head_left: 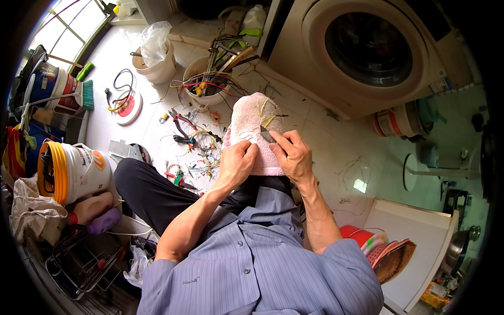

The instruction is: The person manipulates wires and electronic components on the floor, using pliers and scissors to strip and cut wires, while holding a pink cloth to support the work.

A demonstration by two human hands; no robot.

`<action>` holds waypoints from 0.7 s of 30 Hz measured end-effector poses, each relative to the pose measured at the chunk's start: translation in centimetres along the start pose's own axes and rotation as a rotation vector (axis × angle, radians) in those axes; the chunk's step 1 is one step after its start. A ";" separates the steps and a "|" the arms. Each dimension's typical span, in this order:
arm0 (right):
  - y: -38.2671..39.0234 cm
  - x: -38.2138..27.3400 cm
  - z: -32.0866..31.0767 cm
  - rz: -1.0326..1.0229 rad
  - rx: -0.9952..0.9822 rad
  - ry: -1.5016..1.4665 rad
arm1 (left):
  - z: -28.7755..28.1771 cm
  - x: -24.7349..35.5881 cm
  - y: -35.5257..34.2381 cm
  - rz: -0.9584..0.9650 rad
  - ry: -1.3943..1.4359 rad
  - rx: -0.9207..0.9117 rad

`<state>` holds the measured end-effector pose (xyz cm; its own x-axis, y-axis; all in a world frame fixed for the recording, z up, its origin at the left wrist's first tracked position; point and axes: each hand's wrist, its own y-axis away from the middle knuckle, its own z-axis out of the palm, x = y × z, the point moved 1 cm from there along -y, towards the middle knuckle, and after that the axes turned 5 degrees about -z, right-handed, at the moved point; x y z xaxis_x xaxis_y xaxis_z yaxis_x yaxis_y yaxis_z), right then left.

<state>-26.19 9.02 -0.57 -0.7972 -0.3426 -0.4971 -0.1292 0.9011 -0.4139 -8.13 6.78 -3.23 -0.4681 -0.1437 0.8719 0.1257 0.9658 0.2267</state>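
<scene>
A pink terry cloth (241, 118) lies over the lap of the seated person, its far end rounded and its pile thick. The left hand (239, 160) rests on it with the fingers curled in; what they pinch, if anything, cannot be told. The right hand (292, 157) has thumb and fingers closed on a dark flat blade (266, 135), dull grey and slightly slanted, its tip on the cloth. Just beyond the tip lies a thin yellow-green wire (270, 122), bent and loosely angled. Beside the left knee, wire scraps (206, 147) of many colours litter the pale tiled floor (315, 142), near red-handled pliers (182, 122). Farther off, a white bucket (210, 100) bristles with cables, and another white bucket (157, 72) holds a clear plastic bag (155, 44). At the far right stands a front-loading washing machine (315, 68), its round door dark; a teal-bristled broom (87, 94) leans at the far left.
</scene>
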 end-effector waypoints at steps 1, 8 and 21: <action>0.0 -0.1 0.1 -0.006 0.002 0.003 | 0.0 0.0 0.0 0.004 -0.012 -0.001; -0.6 0.5 0.1 -0.058 -0.013 -0.013 | -0.5 0.6 -0.1 0.019 -0.059 -0.027; -0.9 0.3 0.2 0.014 -0.017 -0.048 | -0.3 -0.5 0.2 0.076 -0.014 0.002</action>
<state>-26.21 8.03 -0.53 -0.7698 -0.3418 -0.5391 -0.1283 0.9102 -0.3939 -7.61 6.97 -3.52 -0.4697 -0.0668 0.8803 0.1597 0.9743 0.1592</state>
